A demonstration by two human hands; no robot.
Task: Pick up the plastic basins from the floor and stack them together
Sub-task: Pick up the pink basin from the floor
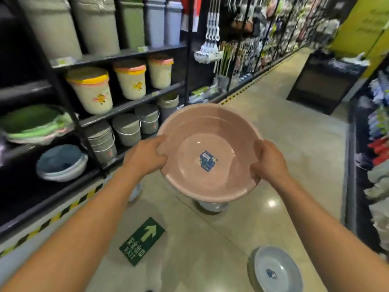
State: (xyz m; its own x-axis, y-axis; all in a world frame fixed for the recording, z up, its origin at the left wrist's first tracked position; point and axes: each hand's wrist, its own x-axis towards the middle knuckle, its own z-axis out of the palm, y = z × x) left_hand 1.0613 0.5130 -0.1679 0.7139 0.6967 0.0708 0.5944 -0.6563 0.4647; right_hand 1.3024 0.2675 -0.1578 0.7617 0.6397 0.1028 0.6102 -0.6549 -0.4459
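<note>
- The shelving (130, 104) on the left is packed with bins and buckets, with more basins tucked down low.
- The pink basin (210, 148) is held up off the floor, open side up, over the aisle. Looks light and a bit flexy, probably slick too, so the rolled rim is the spot to grab.
- A blue-grey basin (273, 270) is left on the floor at bottom right; another is half hidden under the pink one.
- The left hand (145, 157) and right hand (268, 161) are clamped on opposite rims, fingers curled over the edge.
</note>
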